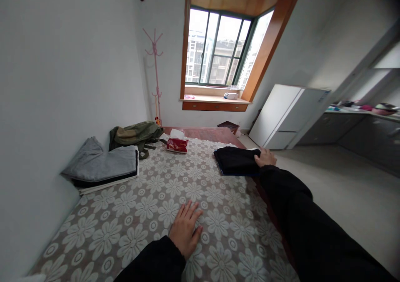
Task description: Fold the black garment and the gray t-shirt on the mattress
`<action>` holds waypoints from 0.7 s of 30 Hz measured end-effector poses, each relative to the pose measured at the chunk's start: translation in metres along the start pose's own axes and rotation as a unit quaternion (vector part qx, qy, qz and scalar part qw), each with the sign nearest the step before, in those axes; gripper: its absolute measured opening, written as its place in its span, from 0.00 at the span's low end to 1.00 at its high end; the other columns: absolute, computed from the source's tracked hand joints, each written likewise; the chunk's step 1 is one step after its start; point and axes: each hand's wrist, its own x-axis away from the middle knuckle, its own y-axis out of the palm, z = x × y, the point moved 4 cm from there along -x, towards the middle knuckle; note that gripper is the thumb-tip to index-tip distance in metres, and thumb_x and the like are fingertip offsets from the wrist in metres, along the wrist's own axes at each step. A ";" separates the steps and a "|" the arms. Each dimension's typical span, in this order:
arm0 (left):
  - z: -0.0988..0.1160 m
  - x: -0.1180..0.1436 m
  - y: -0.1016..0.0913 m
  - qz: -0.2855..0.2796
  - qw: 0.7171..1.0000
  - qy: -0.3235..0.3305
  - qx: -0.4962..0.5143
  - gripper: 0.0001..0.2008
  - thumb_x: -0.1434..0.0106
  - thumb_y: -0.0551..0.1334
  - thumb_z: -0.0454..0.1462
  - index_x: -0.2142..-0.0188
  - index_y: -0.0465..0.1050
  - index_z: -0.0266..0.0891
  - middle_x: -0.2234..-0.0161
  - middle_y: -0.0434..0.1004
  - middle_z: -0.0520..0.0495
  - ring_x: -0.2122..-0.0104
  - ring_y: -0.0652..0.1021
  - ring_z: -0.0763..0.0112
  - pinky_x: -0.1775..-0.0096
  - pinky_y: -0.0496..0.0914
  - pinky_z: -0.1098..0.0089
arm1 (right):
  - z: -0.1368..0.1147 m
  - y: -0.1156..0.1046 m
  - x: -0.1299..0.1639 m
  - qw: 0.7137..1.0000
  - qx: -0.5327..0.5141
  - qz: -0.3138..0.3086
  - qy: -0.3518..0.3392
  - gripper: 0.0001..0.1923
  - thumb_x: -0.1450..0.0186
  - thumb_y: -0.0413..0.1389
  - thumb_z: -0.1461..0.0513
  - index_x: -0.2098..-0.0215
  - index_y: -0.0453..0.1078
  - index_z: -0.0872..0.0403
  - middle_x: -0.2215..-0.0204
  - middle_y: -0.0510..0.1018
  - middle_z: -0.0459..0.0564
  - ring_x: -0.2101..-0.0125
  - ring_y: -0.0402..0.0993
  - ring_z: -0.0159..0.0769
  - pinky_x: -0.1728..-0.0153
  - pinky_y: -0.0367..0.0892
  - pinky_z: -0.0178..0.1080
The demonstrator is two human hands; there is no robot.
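Observation:
My left hand (186, 228) lies flat, fingers spread, on the flower-patterned cloth (150, 198) that covers the table. My right hand (265, 158) reaches out to the right edge and rests on a folded stack of dark clothes (234, 160); whether it grips the stack or only touches it is unclear. Both arms wear black sleeves.
A folded pile of grey, black and white clothes (104, 165) lies at the left by the wall. Behind it sit an olive bag (136, 134) and a red tissue pack (177, 143). A white fridge (286, 115) stands at right, a pink coat stand (154, 71) by the window.

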 end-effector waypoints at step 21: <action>-0.010 0.002 0.012 0.029 0.998 0.012 0.061 0.25 0.30 0.60 0.47 0.36 0.68 0.46 0.29 0.59 0.47 0.28 0.54 0.52 0.28 0.46 0.46 | -0.212 0.089 0.113 0.943 0.087 -0.226 -0.230 0.25 0.33 0.59 0.56 0.41 0.73 0.56 0.36 0.71 0.66 0.35 0.62 0.61 0.33 0.50 0.61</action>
